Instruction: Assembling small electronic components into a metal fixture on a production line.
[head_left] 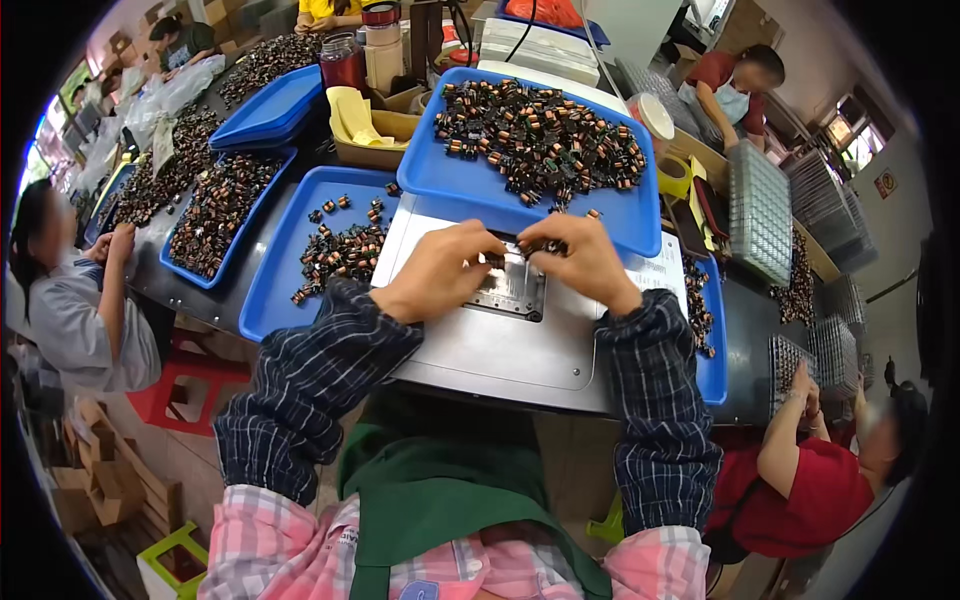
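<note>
In the middle of the frame, the metal plate (510, 294) lies just below both sets of fingertips: to the lower right of the left hand's (440, 268) and to the lower left of the right hand's (585, 258). The right thumb and fingers pinch a small dark component (541, 246) near the plate's upper edge; its long axis is covered. The left fingers are curled close together, but I cannot tell if they grip something. Neither hand is clearly nearer to the plate
</note>
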